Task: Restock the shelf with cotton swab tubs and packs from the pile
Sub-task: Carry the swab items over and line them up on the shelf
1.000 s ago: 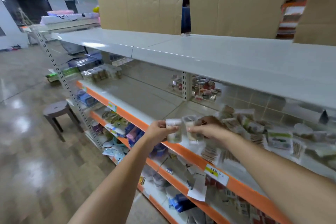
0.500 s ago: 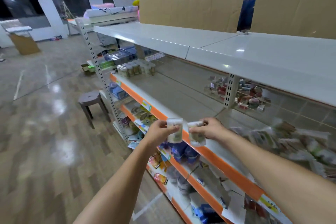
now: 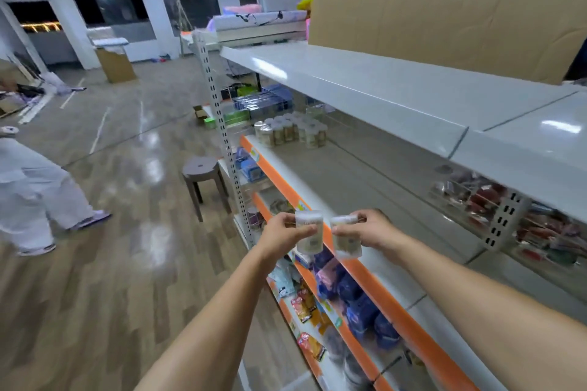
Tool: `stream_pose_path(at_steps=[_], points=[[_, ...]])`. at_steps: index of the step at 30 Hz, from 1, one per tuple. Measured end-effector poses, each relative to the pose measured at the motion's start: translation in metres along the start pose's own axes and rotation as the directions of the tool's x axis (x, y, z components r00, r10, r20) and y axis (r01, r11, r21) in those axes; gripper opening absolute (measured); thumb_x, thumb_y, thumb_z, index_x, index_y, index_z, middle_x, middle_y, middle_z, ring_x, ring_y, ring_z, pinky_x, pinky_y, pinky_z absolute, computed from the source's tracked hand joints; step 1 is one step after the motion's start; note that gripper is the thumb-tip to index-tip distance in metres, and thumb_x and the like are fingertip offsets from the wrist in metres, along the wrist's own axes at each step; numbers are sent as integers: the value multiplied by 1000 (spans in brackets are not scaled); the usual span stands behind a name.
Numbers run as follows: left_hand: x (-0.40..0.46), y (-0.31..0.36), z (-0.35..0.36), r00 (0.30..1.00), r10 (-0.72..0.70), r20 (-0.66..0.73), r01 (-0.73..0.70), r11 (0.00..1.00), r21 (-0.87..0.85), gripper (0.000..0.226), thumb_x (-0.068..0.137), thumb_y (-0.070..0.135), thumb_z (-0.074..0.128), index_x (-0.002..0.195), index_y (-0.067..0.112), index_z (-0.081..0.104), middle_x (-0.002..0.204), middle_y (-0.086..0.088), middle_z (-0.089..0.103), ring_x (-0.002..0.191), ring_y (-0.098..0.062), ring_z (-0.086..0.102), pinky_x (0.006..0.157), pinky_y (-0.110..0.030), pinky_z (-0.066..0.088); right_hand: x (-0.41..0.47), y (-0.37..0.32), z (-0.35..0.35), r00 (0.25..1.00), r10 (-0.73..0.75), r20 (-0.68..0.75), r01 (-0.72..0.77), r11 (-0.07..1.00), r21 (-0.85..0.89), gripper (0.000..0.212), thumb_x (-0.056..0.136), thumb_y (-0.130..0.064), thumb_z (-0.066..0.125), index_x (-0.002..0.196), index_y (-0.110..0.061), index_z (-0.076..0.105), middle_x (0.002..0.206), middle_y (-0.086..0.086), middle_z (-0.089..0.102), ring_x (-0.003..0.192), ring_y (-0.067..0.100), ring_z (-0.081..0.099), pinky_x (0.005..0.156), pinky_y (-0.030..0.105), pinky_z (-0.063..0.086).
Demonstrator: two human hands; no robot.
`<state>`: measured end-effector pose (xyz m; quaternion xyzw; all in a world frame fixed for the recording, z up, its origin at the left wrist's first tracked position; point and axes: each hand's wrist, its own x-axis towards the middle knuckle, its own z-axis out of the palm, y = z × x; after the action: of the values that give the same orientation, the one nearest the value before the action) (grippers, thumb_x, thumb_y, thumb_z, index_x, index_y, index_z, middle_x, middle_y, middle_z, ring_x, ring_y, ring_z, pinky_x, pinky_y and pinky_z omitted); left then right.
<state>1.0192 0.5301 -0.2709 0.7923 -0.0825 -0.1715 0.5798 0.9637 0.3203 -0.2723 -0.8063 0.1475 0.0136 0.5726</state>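
Note:
My left hand (image 3: 282,236) grips an upright cotton swab tub (image 3: 309,232) with a white lid. Beside it my right hand (image 3: 371,230) holds a second cotton swab tub (image 3: 346,236), tilted a little. Both tubs hover over the orange front edge of the middle shelf (image 3: 365,187), which is bare in front of me. A cluster of several matching tubs (image 3: 290,130) stands at the shelf's far left end. The pile is out of view.
A white top shelf (image 3: 381,86) overhangs the middle one, with cardboard sheets (image 3: 444,3) above it. Lower shelves hold blue and coloured packs (image 3: 359,305). A brown stool (image 3: 203,181) stands by the shelf upright. A person in white (image 3: 35,194) walks at the left.
My view has swung left along the aisle. Both hands have carried the tubs leftward with it, away from the pile, which has left the view. A person in white has appeared at the left.

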Motion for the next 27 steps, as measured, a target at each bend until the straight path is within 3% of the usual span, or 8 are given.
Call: stream_pose_path(at_steps=[2, 5, 8, 13, 17, 20, 23, 27], points=[[19, 5, -12, 1000, -4, -23, 4, 1000, -5, 46, 78, 28, 83, 116, 9, 65, 112, -4, 70, 102, -18, 68, 87, -36, 55, 21, -11, 6, 1000, -19, 15, 19, 1000, -9, 47, 68, -29, 90, 94, 4, 69, 77, 5, 67, 70, 15, 62, 67, 29, 45], [44, 9, -27, 999, 9, -43, -10, 1000, -15, 45, 78, 27, 83, 114, 9, 65, 107, -2, 71, 92, -10, 68, 71, -23, 52, 49, -22, 14, 998, -51, 30, 51, 998, -20, 49, 69, -31, 89, 97, 4, 69, 77, 7, 68, 71, 15, 62, 68, 30, 45], [66, 9, -40, 998, 7, -58, -8, 1000, -22, 45, 77, 28, 84, 113, 9, 65, 106, -1, 71, 91, -9, 68, 68, -20, 49, 75, -33, 22, 998, -58, 31, 59, 998, -39, 55, 62, -39, 89, 94, 2, 70, 80, 12, 71, 75, 18, 63, 69, 31, 45], [110, 4, -63, 998, 1, -70, -1, 1000, 0, 43, 78, 29, 84, 111, 10, 63, 106, -2, 69, 92, -10, 67, 69, -23, 50, 119, -45, 37, 998, -64, -1, 63, 995, -83, 37, 61, -42, 88, 72, -13, 67, 61, -9, 62, 58, 7, 58, 61, 27, 43], [156, -5, -87, 999, -12, -46, 11, 1000, -21, 46, 77, 29, 85, 111, 10, 60, 108, -5, 68, 97, -14, 67, 75, -27, 53, 160, -57, 55, 998, -62, -24, 59, 993, -100, 39, 67, -38, 88, 78, -7, 68, 66, -4, 62, 63, 11, 58, 62, 27, 42], [190, -6, -108, 1000, -8, -9, 8, 1000, -9, 39, 77, 29, 84, 106, 13, 62, 104, -2, 68, 97, -16, 67, 83, -36, 55, 191, -67, 73, 998, -40, -46, 36, 996, -78, 43, 70, -34, 88, 92, -1, 71, 79, 11, 71, 72, 17, 62, 67, 29, 45], [225, -4, -131, 999, 27, 39, -28, 1000, 14, 18, 80, 23, 82, 85, 23, 65, 84, 4, 68, 77, -10, 65, 68, -31, 53, 220, -76, 90, 997, -23, -77, 17, 997, -82, 44, 72, -31, 88, 94, 2, 70, 73, 4, 65, 67, 13, 58, 64, 28, 42], [267, -1, -160, 994, 16, 106, -19, 999, 31, 38, 81, 22, 81, 109, 8, 59, 101, -8, 65, 73, -7, 65, 51, -18, 48, 255, -88, 109, 989, 23, -143, -31, 998, -54, 49, 69, -35, 88, 96, 1, 69, 78, 3, 65, 73, 16, 62, 68, 30, 46]])
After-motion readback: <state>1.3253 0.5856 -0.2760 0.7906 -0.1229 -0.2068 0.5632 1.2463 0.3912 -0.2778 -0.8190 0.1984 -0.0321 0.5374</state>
